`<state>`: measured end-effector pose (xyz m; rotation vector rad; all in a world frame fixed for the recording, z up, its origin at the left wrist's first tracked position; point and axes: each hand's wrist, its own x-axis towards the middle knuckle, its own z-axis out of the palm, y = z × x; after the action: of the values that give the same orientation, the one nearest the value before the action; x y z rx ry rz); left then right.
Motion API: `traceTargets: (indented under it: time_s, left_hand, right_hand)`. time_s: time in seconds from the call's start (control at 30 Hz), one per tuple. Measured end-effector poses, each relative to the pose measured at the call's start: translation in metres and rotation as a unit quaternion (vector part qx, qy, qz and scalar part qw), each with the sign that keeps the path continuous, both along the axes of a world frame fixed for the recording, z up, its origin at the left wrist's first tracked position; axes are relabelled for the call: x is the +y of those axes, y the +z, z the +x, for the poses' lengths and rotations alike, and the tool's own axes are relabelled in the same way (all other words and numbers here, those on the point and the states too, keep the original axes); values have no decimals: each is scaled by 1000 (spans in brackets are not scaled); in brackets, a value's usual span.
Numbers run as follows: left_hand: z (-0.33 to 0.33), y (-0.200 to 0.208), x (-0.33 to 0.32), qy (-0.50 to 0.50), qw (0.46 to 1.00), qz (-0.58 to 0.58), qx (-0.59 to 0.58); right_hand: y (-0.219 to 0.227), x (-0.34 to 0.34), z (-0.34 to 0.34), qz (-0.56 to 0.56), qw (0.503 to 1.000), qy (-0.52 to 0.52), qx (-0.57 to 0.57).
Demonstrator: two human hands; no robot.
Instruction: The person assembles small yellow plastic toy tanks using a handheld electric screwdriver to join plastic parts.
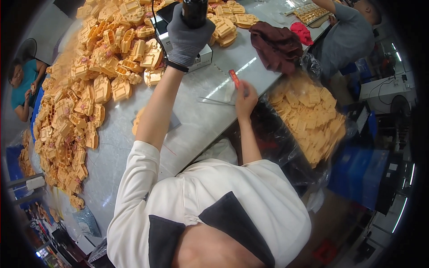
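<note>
My left hand [187, 42], in a grey knitted glove, is closed round a black cylindrical object [195, 11] at the top edge; its upper end is cut off. My bare right hand [246, 100] pinches a small flat red piece [233, 79] above the table's near right edge. Two thin metal prongs, like tweezers [214, 101], extend leftward beside that hand; whether it touches them I cannot tell. Below my left wrist sits a white box [203, 58]. A yellow plastic part [136, 121] is half hidden by my left forearm, next to a dark flat pad [174, 121].
A big heap of yellow moulded parts [100, 60] covers the table's left and far side. Dark red cloth [277, 44] lies at the far right. Beside the table, a plastic-lined container holds flat yellow pieces [308, 116]. Other people [351, 35] sit right and left. A black cord [154, 27] hangs near my left hand.
</note>
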<state>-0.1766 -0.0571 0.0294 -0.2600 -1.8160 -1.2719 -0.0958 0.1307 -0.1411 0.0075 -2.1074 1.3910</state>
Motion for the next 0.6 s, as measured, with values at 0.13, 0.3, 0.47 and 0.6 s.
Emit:
traceTargets:
  time_s: [0.13,0.3,0.47,0.6]
  left_hand:
    - [36,6,8,-158,961,227,-32]
    - [113,41,-40,-61,979,197,3]
    - [190,21,-110,39,982,168,-81]
    - [240,16,-129,86,962,254,-46]
  right_hand:
    - [-7,4,-5,17,1000,-12,-7]
    - [-2,-8,-1,11,1000,11,-11]
    - [-15,2,-3,-21,999,-12,-29]
    - [-14,1,-2,-1,999,14,-41]
